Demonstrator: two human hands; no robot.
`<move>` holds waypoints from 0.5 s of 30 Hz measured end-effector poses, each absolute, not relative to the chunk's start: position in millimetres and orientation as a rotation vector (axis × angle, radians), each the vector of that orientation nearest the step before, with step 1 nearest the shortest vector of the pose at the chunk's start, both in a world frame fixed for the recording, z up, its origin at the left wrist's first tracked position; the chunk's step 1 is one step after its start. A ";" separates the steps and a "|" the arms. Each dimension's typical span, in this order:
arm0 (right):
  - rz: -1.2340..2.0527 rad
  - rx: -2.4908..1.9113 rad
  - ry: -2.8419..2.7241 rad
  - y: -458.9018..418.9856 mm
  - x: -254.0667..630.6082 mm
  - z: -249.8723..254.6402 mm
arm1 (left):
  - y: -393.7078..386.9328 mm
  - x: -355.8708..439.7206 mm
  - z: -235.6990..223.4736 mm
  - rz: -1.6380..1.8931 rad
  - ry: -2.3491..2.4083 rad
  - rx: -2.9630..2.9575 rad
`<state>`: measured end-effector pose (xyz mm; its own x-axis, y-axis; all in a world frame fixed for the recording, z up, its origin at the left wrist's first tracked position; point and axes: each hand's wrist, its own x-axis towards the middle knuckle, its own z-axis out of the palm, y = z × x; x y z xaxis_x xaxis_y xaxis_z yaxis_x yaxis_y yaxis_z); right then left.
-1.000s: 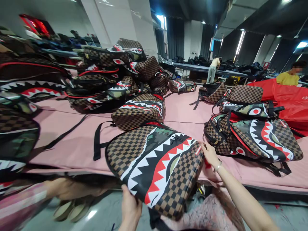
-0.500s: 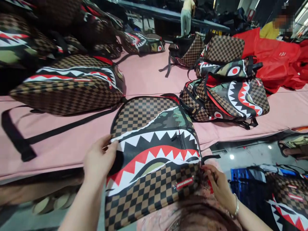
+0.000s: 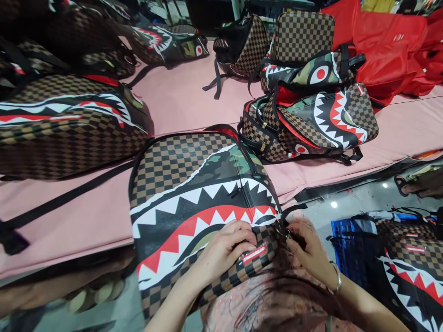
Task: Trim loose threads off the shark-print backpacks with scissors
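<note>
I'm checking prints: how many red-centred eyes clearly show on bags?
3: an eye on the far bag, another on the camouflage bag at right, a third on the backpack in front. None shows on the nearest backpack; others may be hidden.

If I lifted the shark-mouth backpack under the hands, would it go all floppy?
The backpack may bend a little: its front has a crease. Its top edge makes a neat curve, so it probably won't collapse. The shine suggests it might feel slippery.
</note>
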<state>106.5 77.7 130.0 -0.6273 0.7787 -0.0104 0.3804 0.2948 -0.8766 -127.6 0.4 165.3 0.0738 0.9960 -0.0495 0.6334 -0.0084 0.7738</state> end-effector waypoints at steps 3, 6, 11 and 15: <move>1.320 -0.911 -2.205 72.0 111.7 144.7 | 1.3 -120.6 168.7 0.760 1.676 1.707; 1.258 -0.859 -2.266 63.6 113.8 154.8 | -2.4 -110.0 170.5 0.816 1.756 1.703; 1.171 -0.841 -2.394 55.6 110.7 161.7 | -7.0 -94.9 171.5 0.878 1.856 1.710; 1.122 -0.885 -2.476 55.5 109.0 167.2 | -7.3 -90.9 169.9 0.910 1.861 1.707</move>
